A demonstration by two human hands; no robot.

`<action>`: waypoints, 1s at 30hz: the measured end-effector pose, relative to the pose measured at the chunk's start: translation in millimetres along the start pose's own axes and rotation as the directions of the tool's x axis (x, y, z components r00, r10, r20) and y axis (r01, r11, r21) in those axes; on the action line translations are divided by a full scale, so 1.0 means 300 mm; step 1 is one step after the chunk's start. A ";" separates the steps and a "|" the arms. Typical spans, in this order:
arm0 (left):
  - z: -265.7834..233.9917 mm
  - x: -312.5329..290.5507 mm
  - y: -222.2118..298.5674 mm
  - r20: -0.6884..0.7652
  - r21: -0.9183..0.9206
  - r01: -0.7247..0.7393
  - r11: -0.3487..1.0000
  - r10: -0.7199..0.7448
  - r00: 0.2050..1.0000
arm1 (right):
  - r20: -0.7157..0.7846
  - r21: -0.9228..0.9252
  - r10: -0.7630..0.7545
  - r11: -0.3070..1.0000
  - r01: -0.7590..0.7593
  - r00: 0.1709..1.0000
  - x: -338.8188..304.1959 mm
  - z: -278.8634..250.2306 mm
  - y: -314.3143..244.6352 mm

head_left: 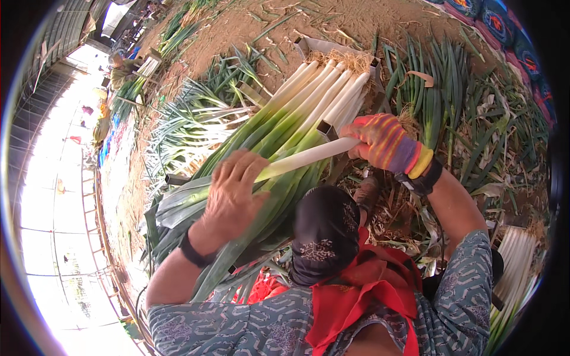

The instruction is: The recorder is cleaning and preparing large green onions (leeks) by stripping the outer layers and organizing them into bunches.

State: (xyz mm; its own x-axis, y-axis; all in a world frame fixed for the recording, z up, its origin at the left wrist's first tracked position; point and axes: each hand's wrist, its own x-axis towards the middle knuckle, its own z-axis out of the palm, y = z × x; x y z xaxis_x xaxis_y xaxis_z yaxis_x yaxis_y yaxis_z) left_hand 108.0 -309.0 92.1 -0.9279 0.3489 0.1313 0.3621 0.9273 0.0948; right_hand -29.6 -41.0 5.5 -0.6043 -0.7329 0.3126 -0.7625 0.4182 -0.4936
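A single leek (309, 159) slants between my hands, its white shank to the right and its green leaves to the left. My bare left hand (234, 193), with a dark band at the wrist, curls round its leafy part. My right hand (385, 142), in a striped orange and purple glove, grips the white end; the fingers hide the tip. Just beyond lies a bundle of leeks (323, 89), white ends and roots away from me. It rests in a metal frame (304, 46), whose short upright post (326, 130) stands by my right hand.
Loose leeks lie in piles to the left (196, 118) and the far right (430, 89). Leaf scraps (493, 142) litter the soil. Another bundle (513, 261) lies at the right. A rounded dark floral cloth (323, 237) and red cloth (368, 291) are near me. A person (122, 68) is at far left.
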 end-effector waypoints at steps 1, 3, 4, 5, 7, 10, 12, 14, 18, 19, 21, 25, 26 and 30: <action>0.006 0.017 -0.032 0.034 0.185 -0.040 0.982 0.034 0.999 | -0.015 0.057 -0.007 0.998 0.008 1.000 0.008 -0.002 0.022; 0.044 -0.057 -0.184 0.102 0.152 0.207 0.966 -0.224 0.969 | 0.031 0.115 0.022 0.993 -0.025 0.999 0.056 -0.028 0.027; 0.067 -0.074 -0.240 0.175 0.116 0.435 0.893 -0.449 0.876 | -0.015 0.045 0.019 0.999 -0.019 1.000 0.083 -0.018 0.048; 0.063 -0.058 -0.246 0.184 0.119 0.432 0.894 -0.448 0.875 | -0.062 -0.024 0.016 1.000 -0.018 0.998 0.114 -0.010 0.070; 0.053 -0.010 -0.245 0.138 0.151 0.439 0.886 -0.459 0.878 | -0.070 -0.174 -0.064 0.984 0.051 0.996 0.177 -0.013 0.119; 0.066 0.080 -0.344 0.116 0.244 0.359 0.901 -0.395 0.912 | -0.473 -0.525 -0.259 0.851 -0.033 0.842 0.220 -0.018 0.181; 0.079 0.136 -0.397 0.113 0.352 0.324 0.878 -0.384 0.916 | -0.484 -0.434 -0.142 0.896 -0.096 0.864 0.176 0.075 0.217; 0.106 0.175 -0.476 0.183 0.327 0.378 0.866 -0.451 0.874 | -0.439 -0.284 0.047 0.940 -0.188 0.897 0.098 0.200 0.234; 0.160 0.281 -0.542 0.352 0.318 0.465 0.826 -0.558 0.751 | -0.084 -0.097 0.294 0.948 -0.302 0.952 -0.174 0.368 0.334; 0.183 0.296 -0.562 0.392 0.322 0.465 0.825 -0.563 0.727 | 0.063 -0.057 0.398 0.917 -0.394 0.915 -0.250 0.393 0.361; 0.219 0.315 -0.606 0.404 0.279 0.441 0.853 -0.521 0.752 | 0.078 0.006 0.415 0.909 -0.417 0.906 -0.400 0.437 0.395; 0.222 0.427 -0.597 0.482 0.113 0.448 0.887 -0.443 0.756 | 0.135 0.041 0.609 0.784 -0.619 0.781 -0.580 0.454 0.367; 0.234 0.447 -0.594 0.534 0.041 0.504 0.863 -0.446 0.719 | 0.266 -0.032 0.715 0.677 -0.735 0.647 -0.596 0.462 0.363; 0.357 0.352 -0.663 0.439 0.111 0.522 0.846 -0.512 0.738 | 0.562 -0.376 0.761 0.585 -0.719 0.325 -0.691 0.693 0.438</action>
State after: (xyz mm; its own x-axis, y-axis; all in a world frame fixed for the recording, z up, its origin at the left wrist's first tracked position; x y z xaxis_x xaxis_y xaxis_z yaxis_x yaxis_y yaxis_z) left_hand -71.6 -442.2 -18.5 -0.9095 -0.1583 -0.3844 -0.1875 0.9815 0.0395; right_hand 43.6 54.3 -292.9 -0.6467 -0.2213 -0.7299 -0.0986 0.9732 -0.2077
